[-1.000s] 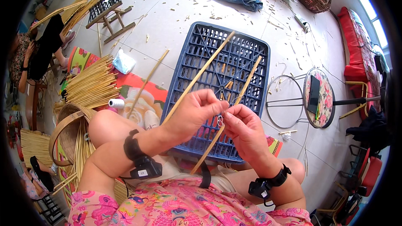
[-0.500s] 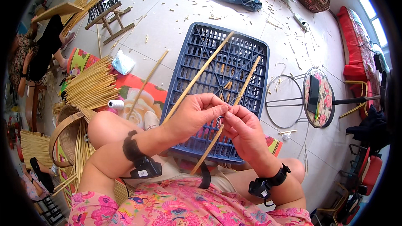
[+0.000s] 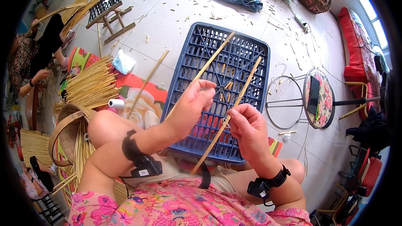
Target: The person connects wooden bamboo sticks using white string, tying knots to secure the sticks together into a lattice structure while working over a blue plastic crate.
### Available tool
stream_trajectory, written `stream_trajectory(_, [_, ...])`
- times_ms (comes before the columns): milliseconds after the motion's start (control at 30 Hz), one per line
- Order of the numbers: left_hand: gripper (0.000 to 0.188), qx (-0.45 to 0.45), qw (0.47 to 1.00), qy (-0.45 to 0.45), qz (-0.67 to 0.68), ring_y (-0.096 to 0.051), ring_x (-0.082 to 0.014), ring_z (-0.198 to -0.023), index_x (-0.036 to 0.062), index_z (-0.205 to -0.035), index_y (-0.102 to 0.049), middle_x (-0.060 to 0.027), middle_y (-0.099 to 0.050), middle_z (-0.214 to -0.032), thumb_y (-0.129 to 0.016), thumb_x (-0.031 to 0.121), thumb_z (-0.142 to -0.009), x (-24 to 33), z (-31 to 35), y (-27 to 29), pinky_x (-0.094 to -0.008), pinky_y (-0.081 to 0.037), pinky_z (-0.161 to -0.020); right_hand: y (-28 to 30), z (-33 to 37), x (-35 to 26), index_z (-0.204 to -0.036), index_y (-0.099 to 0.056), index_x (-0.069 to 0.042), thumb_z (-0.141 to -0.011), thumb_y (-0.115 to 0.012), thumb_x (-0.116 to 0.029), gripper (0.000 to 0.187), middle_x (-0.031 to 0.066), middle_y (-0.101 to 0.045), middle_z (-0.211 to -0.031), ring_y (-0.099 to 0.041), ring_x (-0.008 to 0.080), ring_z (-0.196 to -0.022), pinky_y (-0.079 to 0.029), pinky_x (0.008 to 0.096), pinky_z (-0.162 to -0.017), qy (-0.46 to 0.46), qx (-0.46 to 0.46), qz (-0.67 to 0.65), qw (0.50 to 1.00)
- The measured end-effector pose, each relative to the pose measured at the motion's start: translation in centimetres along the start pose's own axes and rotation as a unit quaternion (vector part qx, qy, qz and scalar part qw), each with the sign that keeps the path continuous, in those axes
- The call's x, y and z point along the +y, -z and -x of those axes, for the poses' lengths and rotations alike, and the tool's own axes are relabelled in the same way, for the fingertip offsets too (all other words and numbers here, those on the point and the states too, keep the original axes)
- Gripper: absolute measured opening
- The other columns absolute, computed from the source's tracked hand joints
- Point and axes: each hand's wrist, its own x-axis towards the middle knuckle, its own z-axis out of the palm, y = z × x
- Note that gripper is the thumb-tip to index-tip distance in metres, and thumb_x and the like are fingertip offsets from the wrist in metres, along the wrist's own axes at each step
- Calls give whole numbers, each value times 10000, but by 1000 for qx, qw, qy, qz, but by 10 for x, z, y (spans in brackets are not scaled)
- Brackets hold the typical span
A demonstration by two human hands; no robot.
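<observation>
A blue plastic crate point(image 3: 179, 84) lies in front of me with its slotted base upward. Two thin wooden sticks rest across it, a left stick point(image 3: 217, 53) and a right stick point(image 3: 249, 78). White thread point(image 3: 226, 122) is looped round the right stick. My right hand point(image 3: 248, 129) is closed in a pinch on the thread, right beside that stick. Over the left stick, my left hand point(image 3: 193, 101) has its fingers loosely bent and apart, and no object shows in it. Short stick pieces point(image 3: 228, 85) are scattered on the crate.
At left lie a bundle of sticks point(image 3: 92, 86), a thread spool point(image 3: 116, 104) and a round bamboo basket point(image 3: 63, 136). A single stick point(image 3: 148, 81) lies beside the crate. At right stands a round floral seat point(image 3: 320, 96) with a phone on it. Another person sits far left.
My left hand has come away from the right hand, moving left and up, and its fingers have opened. The right hand has shifted slightly right, still pinching by the thread loops.
</observation>
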Motion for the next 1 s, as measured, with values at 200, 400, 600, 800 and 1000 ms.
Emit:
stream_trajectory(200, [156,-115,993,-13,-22,-557,-112,-842,3,-1020,-454,-66,-563,-869,-461,130,-930,-10,13,-6,-265,-464,-752,-1,-1,1,-843,-578,-10,-833,-606,-68,65,30,-613,-778,-509,37,-644,-392,171,-568,153,55,151,975])
stream_trajectory(400, [149,-159,986,45,0,-565,-86,-845,-13,-964,-581,-58,-602,-940,-537,112,-896,-2,13,-3,-249,-473,-748,-3,0,-3,-797,-581,10,-786,-612,-26,49,117,-658,-872,-613,117,-810,-467,206,-681,295,76,331,893])
stream_trajectory(600, [172,-167,985,30,-6,-559,-89,-924,-21,-979,-633,-76,-592,-1121,-576,98,-869,-4,12,-6,-240,-462,-797,-6,1,-3,-732,-533,27,-772,-605,8,85,138,-660,-836,-630,129,-768,-501,225,-622,240,82,243,936])
stream_trajectory(800, [171,-172,984,41,10,-559,-94,-943,-23,-977,-639,-85,-586,-1141,-584,92,-862,-4,12,-3,-242,-460,-811,-7,-2,-1,-719,-533,30,-768,-600,12,85,130,-659,-804,-626,116,-740,-502,222,-598,243,83,260,931])
stream_trajectory(1000, [175,-176,983,41,21,-562,-93,-941,-21,-986,-643,-88,-590,-1136,-583,87,-862,-5,11,-3,-244,-462,-814,-7,-2,-1,-711,-538,30,-763,-601,13,84,127,-659,-801,-622,106,-740,-506,220,-590,240,85,260,932])
